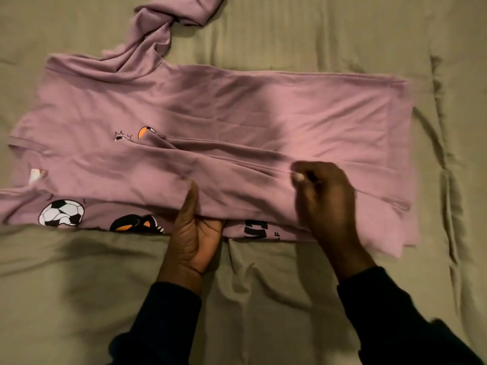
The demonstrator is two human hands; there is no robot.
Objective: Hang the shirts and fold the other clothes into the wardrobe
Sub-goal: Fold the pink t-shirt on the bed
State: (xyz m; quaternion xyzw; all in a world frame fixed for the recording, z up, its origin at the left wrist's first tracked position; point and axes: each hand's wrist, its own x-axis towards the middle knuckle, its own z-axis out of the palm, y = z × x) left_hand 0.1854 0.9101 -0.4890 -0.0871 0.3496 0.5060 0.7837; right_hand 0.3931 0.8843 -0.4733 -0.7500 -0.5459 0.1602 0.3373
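A mauve long-sleeved top (237, 109) with football prints lies spread sideways on the bed, neck to the left, its near side folded over onto the body. One sleeve (158, 30) trails off twisted toward the top edge of the view. My left hand (195, 233) grips the near folded edge at the middle, thumb on top and fingers tucked under the cloth. My right hand (324, 198) lies on the folded part to the right, fingers curled and pinching a ridge of the fabric.
The top lies on an olive-beige quilted bedcover (290, 299), wrinkled in front of my arms. A stitched seam (445, 159) runs down the cover just right of the garment. No wardrobe or hanger is in view.
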